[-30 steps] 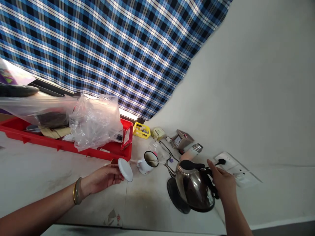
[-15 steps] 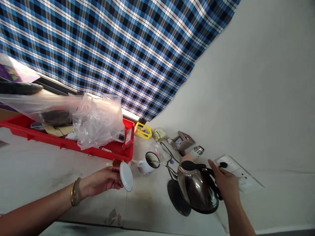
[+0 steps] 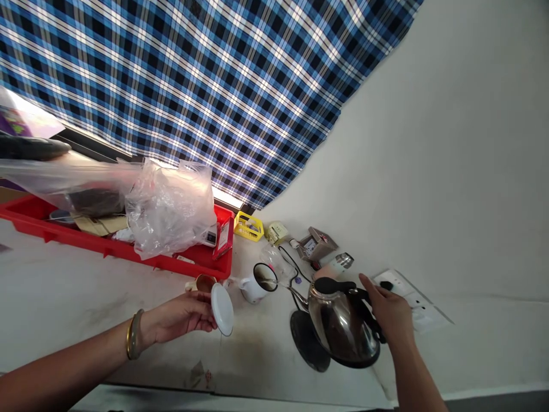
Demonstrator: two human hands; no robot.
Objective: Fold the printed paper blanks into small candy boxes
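Observation:
My right hand (image 3: 389, 312) grips the black handle of a shiny steel kettle (image 3: 337, 323), which is tilted with its spout toward the left. A thin stream of water runs from the spout into a white enamel mug (image 3: 253, 289) with a dark rim. The mug stands upright on the table. In my left hand (image 3: 184, 317) is a round white lid (image 3: 222, 309), held on edge by the fingers, to the left of the mug. Behind the lid, a small brown cup (image 3: 203, 283) is partly hidden. Below the kettle lies its round black base (image 3: 309, 341).
A red tray (image 3: 103, 245) full of odds and ends, topped by a clear plastic bag (image 3: 169, 212), fills the back left. Behind the mug are a yellow basket (image 3: 249, 226), a grey box (image 3: 317, 245) and a pink flask (image 3: 334, 266). A socket panel (image 3: 414, 297) is on the wall.
The view has shifted slightly. The lid has moved a little to the right in my left hand. Water keeps running from the tilted kettle into the mug.

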